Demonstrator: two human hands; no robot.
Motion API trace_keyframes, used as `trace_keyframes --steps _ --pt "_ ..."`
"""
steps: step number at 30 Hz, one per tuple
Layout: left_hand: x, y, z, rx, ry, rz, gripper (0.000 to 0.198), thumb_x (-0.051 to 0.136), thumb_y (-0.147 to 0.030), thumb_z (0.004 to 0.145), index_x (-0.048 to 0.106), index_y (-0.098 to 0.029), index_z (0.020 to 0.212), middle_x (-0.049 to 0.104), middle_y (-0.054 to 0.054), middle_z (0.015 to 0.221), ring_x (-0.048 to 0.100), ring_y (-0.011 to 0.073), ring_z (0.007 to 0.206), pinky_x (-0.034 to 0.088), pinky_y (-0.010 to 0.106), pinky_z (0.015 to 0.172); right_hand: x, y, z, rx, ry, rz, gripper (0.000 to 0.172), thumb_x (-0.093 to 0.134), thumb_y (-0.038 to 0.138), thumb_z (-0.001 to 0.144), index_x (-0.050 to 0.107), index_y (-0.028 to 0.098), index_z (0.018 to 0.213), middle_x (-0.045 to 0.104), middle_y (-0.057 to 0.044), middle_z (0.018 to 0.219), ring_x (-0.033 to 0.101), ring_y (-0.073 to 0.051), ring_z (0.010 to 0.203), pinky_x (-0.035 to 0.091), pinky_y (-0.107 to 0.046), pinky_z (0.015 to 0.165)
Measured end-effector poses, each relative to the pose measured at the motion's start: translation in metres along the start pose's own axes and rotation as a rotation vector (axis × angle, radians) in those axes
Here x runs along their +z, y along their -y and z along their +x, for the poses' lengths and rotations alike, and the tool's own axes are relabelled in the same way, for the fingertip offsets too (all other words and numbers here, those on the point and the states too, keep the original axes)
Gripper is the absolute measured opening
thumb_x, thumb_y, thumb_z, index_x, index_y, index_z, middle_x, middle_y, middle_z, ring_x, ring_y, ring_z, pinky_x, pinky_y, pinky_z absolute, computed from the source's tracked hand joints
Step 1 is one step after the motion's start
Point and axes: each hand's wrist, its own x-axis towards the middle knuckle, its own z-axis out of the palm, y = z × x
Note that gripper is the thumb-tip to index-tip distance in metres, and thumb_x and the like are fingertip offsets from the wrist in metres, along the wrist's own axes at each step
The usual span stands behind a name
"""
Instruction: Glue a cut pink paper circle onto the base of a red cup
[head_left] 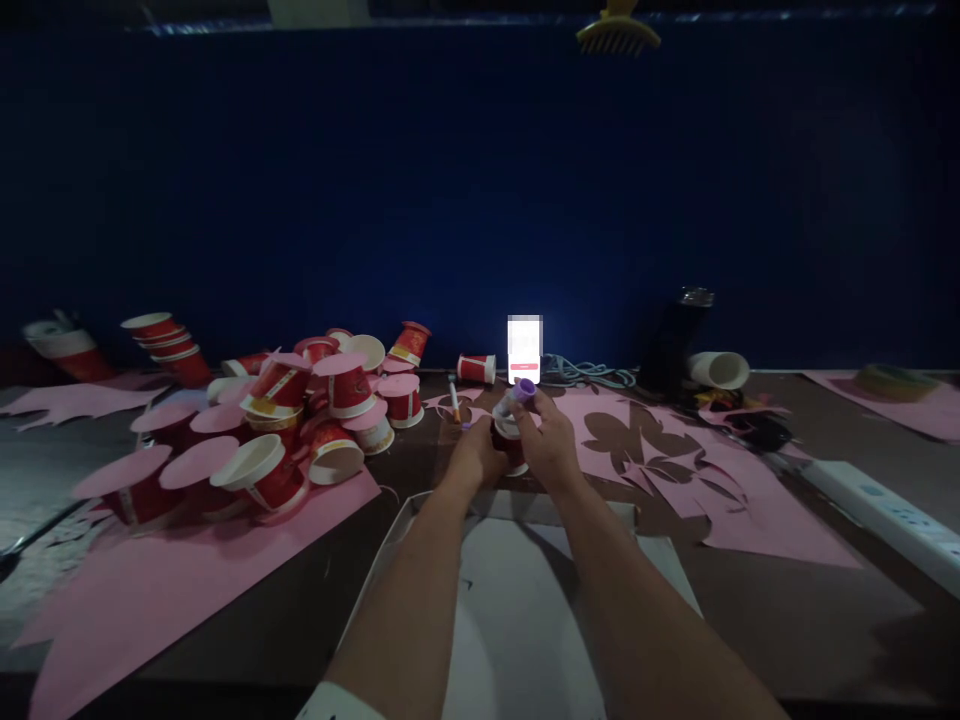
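In the middle of the head view, my left hand (477, 458) is wrapped round the side of a red and white paper cup (513, 450), held upside down as far as I can tell. My right hand (549, 438) grips a glue stick with a purple end (524, 391), its other end close to the top of the cup. Part of the cup is covered by my fingers. A small orange and white tube (454, 402) stands just left of my hands. Pink paper with cut-out shapes (600, 402) lies to the right.
Many red paper cups, several topped with pink discs (345, 364), crowd the left on pink paper (247, 560). A lit phone (523, 350) stands behind my hands. A coiled cable (592, 374), a dark bottle (667, 345) and a white power strip (877, 505) are right. A shallow white box (517, 590) lies under my forearms.
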Motion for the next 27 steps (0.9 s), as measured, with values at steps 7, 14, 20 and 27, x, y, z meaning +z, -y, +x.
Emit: trace_keyframes --steps 7,14,20,27 --pt "-0.0036 -0.0004 -0.0002 0.066 0.026 0.032 0.049 0.079 -0.025 0.054 0.054 -0.016 0.095 0.068 0.006 0.086 0.063 0.0174 0.075 0.048 0.026 0.066 -0.0026 0.0017 0.0020 -0.041 0.027 -0.016 0.032 0.047 0.041 0.088 0.062 0.021 0.107 0.069 -0.007 0.095 0.061 -0.022 0.087 0.045 -0.036 0.079" --pt "-0.0032 0.0009 0.0023 0.079 0.033 0.044 0.047 0.077 -0.024 0.055 0.053 -0.016 0.094 0.068 0.007 0.088 0.063 0.0172 0.077 0.047 0.025 0.066 -0.0050 0.0010 0.0024 -0.141 0.001 -0.169 0.034 0.045 0.040 0.088 0.060 0.020 0.111 0.065 -0.009 0.099 0.056 -0.025 0.092 0.042 -0.041 0.084" --pt "-0.0046 0.0015 0.0010 0.108 0.029 0.016 0.048 0.077 -0.032 0.057 0.053 -0.016 0.096 0.068 0.007 0.089 0.064 0.0187 0.079 0.047 0.025 0.066 -0.0082 0.0039 0.0020 -0.055 -0.076 -0.072 0.034 0.043 0.043 0.089 0.059 0.023 0.112 0.066 -0.007 0.095 0.057 -0.022 0.089 0.043 -0.038 0.081" --pt "-0.0034 0.0053 0.0017 0.133 0.007 0.072 0.049 0.079 -0.024 0.053 0.055 -0.016 0.094 0.067 0.006 0.087 0.062 0.0194 0.079 0.047 0.028 0.071 -0.0066 0.0045 0.0027 -0.117 0.025 -0.070 0.034 0.049 0.044 0.087 0.062 0.023 0.111 0.066 -0.007 0.101 0.058 -0.023 0.094 0.043 -0.039 0.085"
